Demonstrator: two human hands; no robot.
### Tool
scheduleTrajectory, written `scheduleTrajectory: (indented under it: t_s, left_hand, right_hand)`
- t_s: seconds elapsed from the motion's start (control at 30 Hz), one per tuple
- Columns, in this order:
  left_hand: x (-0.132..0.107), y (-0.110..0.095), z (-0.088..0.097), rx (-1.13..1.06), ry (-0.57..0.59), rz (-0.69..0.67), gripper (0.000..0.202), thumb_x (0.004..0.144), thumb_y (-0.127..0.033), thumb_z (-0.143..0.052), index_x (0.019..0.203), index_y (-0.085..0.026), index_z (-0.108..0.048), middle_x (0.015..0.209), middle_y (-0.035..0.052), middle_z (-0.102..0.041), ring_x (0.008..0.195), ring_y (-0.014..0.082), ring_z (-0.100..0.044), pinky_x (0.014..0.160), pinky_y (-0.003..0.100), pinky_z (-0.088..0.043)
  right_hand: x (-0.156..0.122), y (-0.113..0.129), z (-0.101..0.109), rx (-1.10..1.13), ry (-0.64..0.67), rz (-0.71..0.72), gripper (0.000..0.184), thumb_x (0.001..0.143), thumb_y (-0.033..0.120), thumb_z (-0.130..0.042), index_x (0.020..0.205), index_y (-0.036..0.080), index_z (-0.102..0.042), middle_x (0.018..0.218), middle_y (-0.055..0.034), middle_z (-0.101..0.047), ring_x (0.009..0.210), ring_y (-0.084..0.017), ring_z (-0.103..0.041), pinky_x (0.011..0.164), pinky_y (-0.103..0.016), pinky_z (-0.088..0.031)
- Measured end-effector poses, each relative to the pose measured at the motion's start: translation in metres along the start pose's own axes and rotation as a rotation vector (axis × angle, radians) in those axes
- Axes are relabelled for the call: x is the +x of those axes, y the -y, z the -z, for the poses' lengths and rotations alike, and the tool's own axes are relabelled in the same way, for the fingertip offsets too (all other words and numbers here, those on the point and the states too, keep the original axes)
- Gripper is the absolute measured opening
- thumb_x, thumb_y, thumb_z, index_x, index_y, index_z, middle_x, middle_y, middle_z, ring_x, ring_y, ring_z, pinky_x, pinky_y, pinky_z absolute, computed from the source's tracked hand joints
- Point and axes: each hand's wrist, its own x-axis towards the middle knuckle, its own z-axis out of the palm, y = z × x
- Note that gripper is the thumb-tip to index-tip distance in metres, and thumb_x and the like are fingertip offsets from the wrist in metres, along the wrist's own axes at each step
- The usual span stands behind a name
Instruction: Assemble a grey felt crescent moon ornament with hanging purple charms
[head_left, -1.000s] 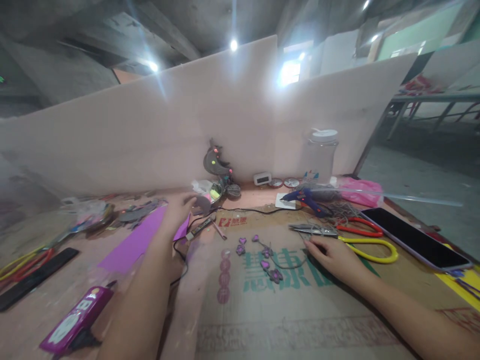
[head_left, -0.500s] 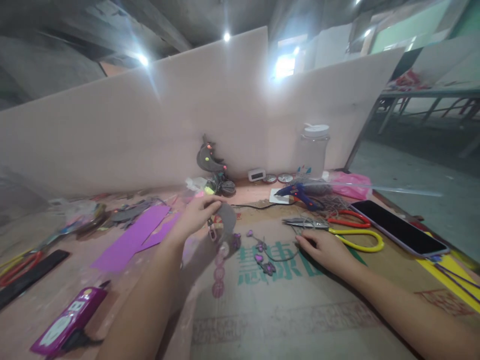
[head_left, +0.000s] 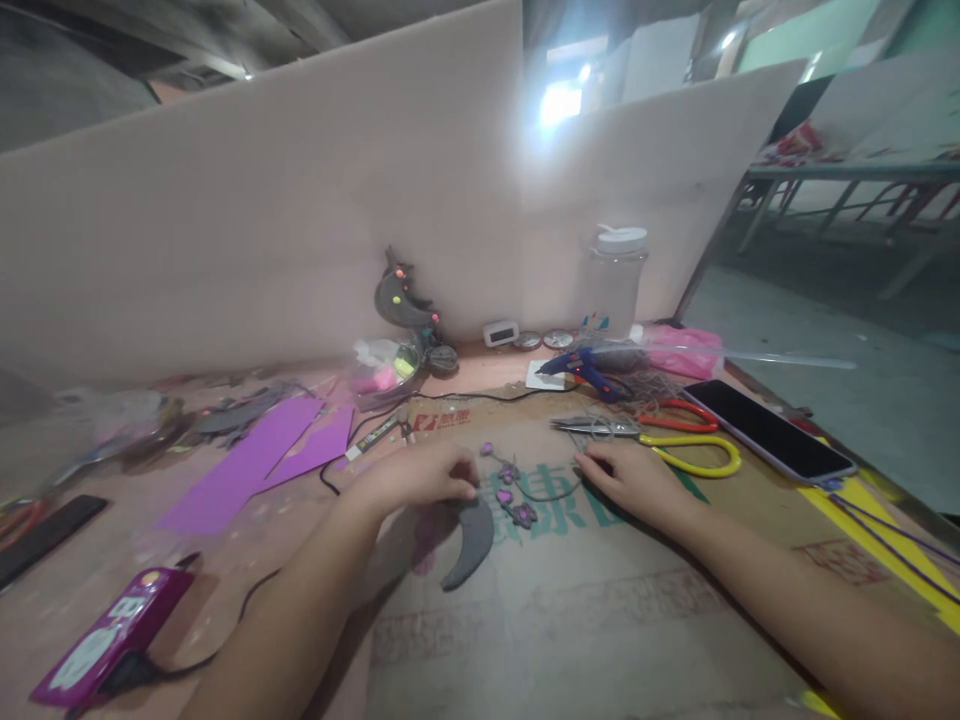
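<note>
My left hand (head_left: 431, 474) is closed in a pinch at the top of a dark grey crescent moon (head_left: 474, 548), which hangs over the cardboard with its lower tip pointing toward me. Just right of the moon, small purple flowers (head_left: 506, 475) and leaf-like bits lie strung along a grey cord (head_left: 551, 498). The cord runs to the fingertips of my right hand (head_left: 626, 482), pinched together on its end. Right behind that hand are scissors (head_left: 675, 440) with one red and one yellow handle, blades pointing left.
Behind stand a blue glue gun (head_left: 583, 370), a clear jar (head_left: 616, 290) and another decorated grey moon (head_left: 401, 297). Purple sheets (head_left: 247, 465) and a magenta power strip (head_left: 112, 635) lie left. A phone (head_left: 769, 430) rests at right. Flat cardboard (head_left: 540, 640) covers the middle.
My left hand has brought the grey moon nearer to me and slightly right, away from the back of the cardboard. My right hand stays at the cord. The view has tilted down a little.
</note>
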Motion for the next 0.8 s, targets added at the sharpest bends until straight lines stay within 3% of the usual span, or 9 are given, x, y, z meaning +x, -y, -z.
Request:
scheduleTrajectory:
  t_s: [0.1, 0.2, 0.33, 0.47, 0.63, 0.8]
  left_hand:
    - [0.004, 0.001, 0.0, 0.063, -0.175, 0.003, 0.018, 0.078, -0.029, -0.061, 0.088, -0.026, -0.075, 0.086, 0.003, -0.076, 0.078, 0.022, -0.067, 0.065, 0.027, -0.043]
    - [0.013, 0.005, -0.002, 0.094, -0.278, -0.006, 0.024, 0.084, -0.03, -0.055, 0.097, -0.023, -0.074, 0.098, 0.0063, -0.075, 0.086, 0.0241, -0.067, 0.071, 0.03, -0.045]
    - [0.029, 0.01, -0.017, 0.127, -0.304, -0.064, 0.024, 0.084, -0.034, -0.061, 0.098, -0.021, -0.075, 0.105, 0.0086, -0.074, 0.098, 0.027, -0.066, 0.083, 0.032, -0.046]
    - [0.039, 0.014, -0.032, 0.171, -0.343, -0.088, 0.015, 0.081, -0.029, -0.067, 0.09, -0.02, -0.076, 0.099, 0.0103, -0.073, 0.101, 0.0289, -0.064, 0.087, 0.034, -0.045]
    - [0.046, 0.027, -0.034, 0.205, -0.41, -0.075, 0.018, 0.086, -0.033, -0.061, 0.089, -0.02, -0.074, 0.095, 0.0097, -0.072, 0.094, 0.0266, -0.065, 0.083, 0.033, -0.047]
    - [0.051, 0.037, -0.033, 0.225, -0.524, -0.012, 0.023, 0.09, -0.023, -0.054, 0.106, -0.019, -0.07, 0.109, 0.011, -0.071, 0.106, 0.0274, -0.062, 0.093, 0.036, -0.044]
  right_hand:
    - [0.0, 0.001, 0.0, -0.004, -0.003, 0.001, 0.043, 0.095, 0.044, -0.038, 0.068, 0.021, -0.06, 0.066, -0.0039, -0.065, 0.061, -0.018, -0.055, 0.058, -0.027, -0.028]
    - [0.0, 0.001, 0.001, -0.001, -0.003, -0.001, 0.042, 0.095, 0.043, -0.039, 0.067, 0.021, -0.061, 0.066, -0.0038, -0.065, 0.06, -0.017, -0.054, 0.058, -0.027, -0.028]
    - [0.0, 0.002, 0.001, -0.003, -0.004, 0.0, 0.042, 0.095, 0.042, -0.039, 0.067, 0.021, -0.062, 0.065, -0.0041, -0.065, 0.059, -0.018, -0.054, 0.058, -0.027, -0.028]
    - [-0.001, 0.004, 0.002, -0.01, 0.002, 0.006, 0.041, 0.095, 0.042, -0.04, 0.067, 0.021, -0.062, 0.065, -0.004, -0.066, 0.06, -0.018, -0.055, 0.058, -0.027, -0.028]
    - [-0.001, 0.004, 0.003, -0.018, 0.006, 0.004, 0.041, 0.095, 0.042, -0.04, 0.067, 0.021, -0.062, 0.065, -0.0043, -0.066, 0.059, -0.017, -0.054, 0.057, -0.027, -0.028]
    - [0.0, 0.004, 0.003, -0.035, 0.013, 0.001, 0.042, 0.095, 0.043, -0.039, 0.067, 0.021, -0.062, 0.066, -0.0042, -0.066, 0.061, -0.018, -0.055, 0.058, -0.027, -0.029]
